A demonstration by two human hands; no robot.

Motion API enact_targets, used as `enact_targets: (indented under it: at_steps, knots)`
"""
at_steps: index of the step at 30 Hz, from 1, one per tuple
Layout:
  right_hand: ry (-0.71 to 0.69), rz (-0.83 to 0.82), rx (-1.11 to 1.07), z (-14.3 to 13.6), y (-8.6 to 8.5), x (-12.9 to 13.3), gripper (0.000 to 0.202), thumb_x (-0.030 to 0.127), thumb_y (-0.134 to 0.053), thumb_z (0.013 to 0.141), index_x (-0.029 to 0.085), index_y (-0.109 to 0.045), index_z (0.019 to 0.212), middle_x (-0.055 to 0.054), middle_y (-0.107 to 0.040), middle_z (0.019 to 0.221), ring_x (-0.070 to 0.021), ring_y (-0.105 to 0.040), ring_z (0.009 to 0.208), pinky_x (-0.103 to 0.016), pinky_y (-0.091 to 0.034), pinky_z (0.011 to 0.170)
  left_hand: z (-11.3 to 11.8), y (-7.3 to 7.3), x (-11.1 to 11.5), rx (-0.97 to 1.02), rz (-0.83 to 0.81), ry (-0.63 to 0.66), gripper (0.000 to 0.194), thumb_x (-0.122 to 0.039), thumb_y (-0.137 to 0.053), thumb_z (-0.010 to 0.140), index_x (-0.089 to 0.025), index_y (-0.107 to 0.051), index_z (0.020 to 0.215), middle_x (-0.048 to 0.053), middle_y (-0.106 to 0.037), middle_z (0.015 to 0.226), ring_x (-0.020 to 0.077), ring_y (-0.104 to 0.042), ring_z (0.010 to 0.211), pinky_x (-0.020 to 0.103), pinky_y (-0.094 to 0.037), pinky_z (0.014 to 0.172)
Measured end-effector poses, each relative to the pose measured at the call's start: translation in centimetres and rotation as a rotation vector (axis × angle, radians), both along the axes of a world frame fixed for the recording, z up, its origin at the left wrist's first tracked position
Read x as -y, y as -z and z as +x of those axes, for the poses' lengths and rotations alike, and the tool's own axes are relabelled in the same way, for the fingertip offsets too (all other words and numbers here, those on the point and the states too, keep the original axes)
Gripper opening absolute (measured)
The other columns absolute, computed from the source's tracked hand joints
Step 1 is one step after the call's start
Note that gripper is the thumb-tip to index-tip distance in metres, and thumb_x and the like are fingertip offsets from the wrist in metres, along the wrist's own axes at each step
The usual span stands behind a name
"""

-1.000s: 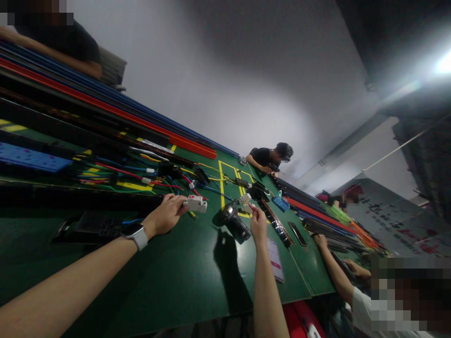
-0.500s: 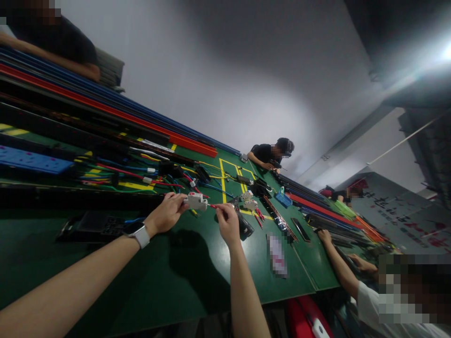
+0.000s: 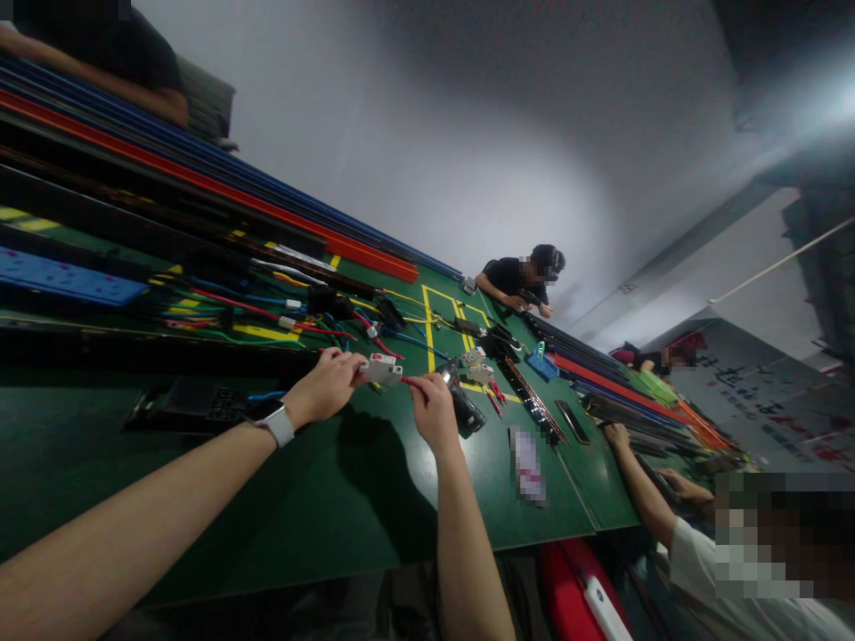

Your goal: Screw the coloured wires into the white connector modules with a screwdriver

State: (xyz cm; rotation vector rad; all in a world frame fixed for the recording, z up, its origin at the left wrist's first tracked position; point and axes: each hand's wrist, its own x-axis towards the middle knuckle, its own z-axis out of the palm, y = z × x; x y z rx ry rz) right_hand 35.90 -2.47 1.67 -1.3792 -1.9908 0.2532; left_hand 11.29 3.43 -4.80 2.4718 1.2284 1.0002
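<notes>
- Your left hand (image 3: 327,387) has its fingers grasping one end of a light grey circuit breaker (image 3: 384,368), held up over the green table (image 3: 287,534)
- Your right hand (image 3: 433,409) pinches a short red wire (image 3: 408,381) between its fingers, lined up with the breaker's other end; whether the tip sits inside the terminal, I can't tell
- On your left wrist you wear a smartwatch (image 3: 277,423) with a pale band
- Just past your right hand and partly hidden by it lies a black power tool (image 3: 468,411)
- Beyond that tool, two more circuit breakers (image 3: 479,374) rest close together, with loose red wires (image 3: 496,392) just beside them
- Past your left hand, coloured wires (image 3: 289,322) with white connectors run across the table, near a blue perforated strip (image 3: 67,278)
- To your right are a black phone (image 3: 573,421) and, farther away, a small blue tray (image 3: 542,366)
- A co-worker in a dark top (image 3: 511,278) leans over the far end
</notes>
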Motion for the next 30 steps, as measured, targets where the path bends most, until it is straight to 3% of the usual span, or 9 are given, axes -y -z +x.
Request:
enact_targets:
  at_steps: [4,11,15,20,25,30]
  knots:
    - [0.009,-0.066,0.084,0.7,1.0,0.5,0.025,0.023,-0.056,0.1,0.025,-0.076,0.113,-0.007,-0.066,0.109,-0.0209,-0.063,0.1,-0.031,-0.05,0.09,-0.2,-0.6,0.5,-0.08,0.015,0.026,0.025,-0.035,-0.04,0.099,-0.02,-0.058,0.107,0.009,-0.068,0.099,0.0267,-0.062,0.097,0.049,-0.032,0.104]
    - [-0.042,-0.186,0.161,1.4,3.3,0.3,0.024,0.016,-0.06,0.095,0.027,-0.078,0.106,-0.003,-0.07,0.109,-0.0202,-0.064,0.102,-0.031,-0.049,0.091,-0.3,-2.0,1.4,-0.191,0.007,0.05,0.036,-0.055,-0.045,0.098,-0.023,-0.061,0.095,0.007,-0.067,0.09,0.0273,-0.059,0.093,0.049,-0.031,0.101]
    - [-0.08,-0.223,0.145,1.6,3.9,-0.4,0.025,0.012,-0.062,0.092,0.026,-0.079,0.104,-0.004,-0.073,0.107,-0.0203,-0.065,0.1,-0.032,-0.049,0.093,-0.3,-2.3,1.5,-0.19,0.002,0.055,0.033,-0.053,-0.049,0.096,-0.023,-0.064,0.094,0.008,-0.069,0.097,0.0285,-0.058,0.1,0.048,-0.031,0.1]
    - [-0.06,-0.264,0.092,1.5,4.2,-0.8,0.026,0.012,-0.062,0.093,0.026,-0.08,0.105,-0.005,-0.073,0.111,-0.0217,-0.065,0.104,-0.035,-0.049,0.098,-0.5,-2.6,1.7,-0.156,-0.02,0.094,0.031,-0.049,-0.051,0.096,-0.025,-0.063,0.111,0.006,-0.07,0.104,0.0266,-0.06,0.101,0.048,-0.028,0.103]
    - [-0.027,-0.303,0.028,1.7,4.1,-0.9,0.022,0.017,-0.065,0.091,0.024,-0.078,0.107,-0.006,-0.074,0.111,-0.0215,-0.066,0.104,-0.036,-0.05,0.099,-0.4,-2.6,2.0,-0.208,-0.033,0.09,0.023,-0.043,-0.054,0.092,-0.022,-0.061,0.097,0.007,-0.069,0.094,0.0264,-0.062,0.093,0.048,-0.029,0.101]
    - [0.003,-0.338,-0.039,2.3,4.4,-0.8,0.021,0.018,-0.068,0.088,0.02,-0.075,0.108,-0.005,-0.075,0.104,-0.0198,-0.069,0.097,-0.034,-0.053,0.092,-0.2,-2.7,2.2,-0.26,-0.027,0.085,0.023,-0.043,-0.056,0.09,-0.021,-0.059,0.097,0.007,-0.069,0.088,0.0263,-0.063,0.087,0.048,-0.03,0.101]
